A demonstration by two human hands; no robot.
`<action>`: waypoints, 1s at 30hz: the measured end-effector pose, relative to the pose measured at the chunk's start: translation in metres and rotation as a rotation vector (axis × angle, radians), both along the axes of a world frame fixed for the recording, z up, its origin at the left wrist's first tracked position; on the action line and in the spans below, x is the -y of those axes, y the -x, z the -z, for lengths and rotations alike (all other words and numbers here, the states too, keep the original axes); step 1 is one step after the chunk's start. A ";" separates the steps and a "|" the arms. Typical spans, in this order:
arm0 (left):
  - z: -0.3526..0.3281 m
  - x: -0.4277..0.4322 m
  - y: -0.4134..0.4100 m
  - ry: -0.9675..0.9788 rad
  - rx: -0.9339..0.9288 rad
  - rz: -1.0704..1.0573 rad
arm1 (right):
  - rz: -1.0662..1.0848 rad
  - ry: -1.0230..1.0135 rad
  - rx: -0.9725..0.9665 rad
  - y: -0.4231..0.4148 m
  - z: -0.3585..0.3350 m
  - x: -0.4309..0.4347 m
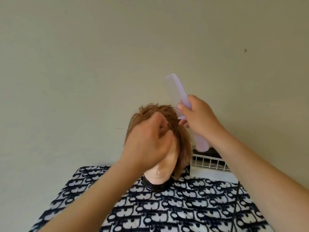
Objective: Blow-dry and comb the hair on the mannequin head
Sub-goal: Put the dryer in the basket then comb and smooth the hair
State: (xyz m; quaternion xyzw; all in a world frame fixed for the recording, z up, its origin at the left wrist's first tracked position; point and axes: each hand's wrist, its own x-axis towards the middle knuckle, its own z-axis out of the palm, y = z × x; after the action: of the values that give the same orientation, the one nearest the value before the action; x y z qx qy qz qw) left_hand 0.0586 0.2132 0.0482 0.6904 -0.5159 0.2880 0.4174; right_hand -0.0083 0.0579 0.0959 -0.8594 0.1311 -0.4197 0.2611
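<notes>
Two hands up at the flesh-toned mannequin head (158, 173), which stands on a black base on the black-and-white patterned cloth (150, 211). Your left hand (147, 144) is curled against the face, pinching a lock of its short light-brown hair (182, 139). Your right hand (200, 118) is closed around a pale lilac plastic comb (175, 91), teeth facing the crown, just right of the hair. White wire basket (209, 162) behind.

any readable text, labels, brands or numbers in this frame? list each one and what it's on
None readable.
The patterned cloth under the mannequin head has a repeating dark letter-like print, too distorted to read.
The comb and white wire basket show no markings.
</notes>
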 end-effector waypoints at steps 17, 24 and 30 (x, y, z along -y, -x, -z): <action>-0.093 0.039 -0.099 -0.624 -0.643 0.052 | 0.001 0.689 -0.311 -0.031 -0.011 0.031; -0.087 0.041 -0.110 -0.631 -0.674 0.121 | -0.202 0.839 -0.621 0.006 0.074 -0.008; -0.082 0.038 -0.111 -0.614 -0.731 0.169 | -0.219 0.976 -0.496 0.018 0.063 -0.008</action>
State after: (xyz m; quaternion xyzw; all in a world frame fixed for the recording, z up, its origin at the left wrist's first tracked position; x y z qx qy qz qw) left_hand 0.1692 0.1749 0.1298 0.7932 -0.4509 -0.1741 0.3704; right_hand -0.0267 0.0662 0.0330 -0.9621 -0.1111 -0.1875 -0.1638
